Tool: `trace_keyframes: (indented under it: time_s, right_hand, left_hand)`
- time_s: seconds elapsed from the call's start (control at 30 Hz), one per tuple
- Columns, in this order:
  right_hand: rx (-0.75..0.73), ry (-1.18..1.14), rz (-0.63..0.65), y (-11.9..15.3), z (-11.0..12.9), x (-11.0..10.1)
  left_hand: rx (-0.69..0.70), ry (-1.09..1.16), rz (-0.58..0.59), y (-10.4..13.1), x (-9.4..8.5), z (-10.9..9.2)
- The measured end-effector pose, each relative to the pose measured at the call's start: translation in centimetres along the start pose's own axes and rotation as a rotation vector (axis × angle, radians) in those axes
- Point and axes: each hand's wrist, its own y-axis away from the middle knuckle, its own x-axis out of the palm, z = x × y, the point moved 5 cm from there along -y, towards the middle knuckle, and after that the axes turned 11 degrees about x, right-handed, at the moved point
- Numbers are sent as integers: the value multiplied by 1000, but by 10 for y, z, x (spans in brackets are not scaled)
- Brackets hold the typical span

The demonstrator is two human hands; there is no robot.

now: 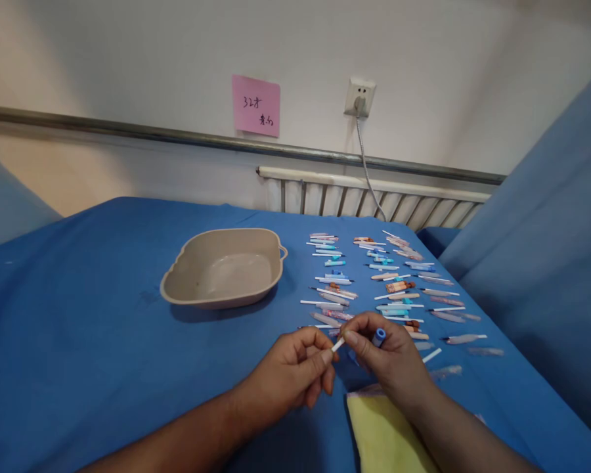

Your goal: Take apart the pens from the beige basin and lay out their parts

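Observation:
My left hand [300, 368] pinches one end of a short white stick [338, 344] between thumb and forefinger. At the stick's other end, the thumb and forefinger of my right hand [384, 351] are closed on it. A blue cylindrical piece [379, 337] with a round open end pokes out between the fingers of my right hand. Beyond and to the right of my hands, rows of small pens, white sticks and coloured pen parts [397, 286] lie on the blue cloth [103, 341]. My right hand hides some of them.
A beige plastic basin [221, 303] stands left of the rows. A yellow cloth [387, 433] lies under my right forearm. Behind are a radiator [320, 194], a metal rail [177, 136], a pink note [256, 106] and a socket with a cable [360, 98]. Blue curtains hang at both sides.

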Motion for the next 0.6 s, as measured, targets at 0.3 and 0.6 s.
trace_keyframes:
  time_s: [0.3,0.6]
  right_hand:
    - [16,-77,11,1,-4,2]
    - [38,-316,104,-3,-1,2]
  left_hand:
    - [16,7,-7,-1,0,0]
    - [125,-124,4,-1,-7,-7]
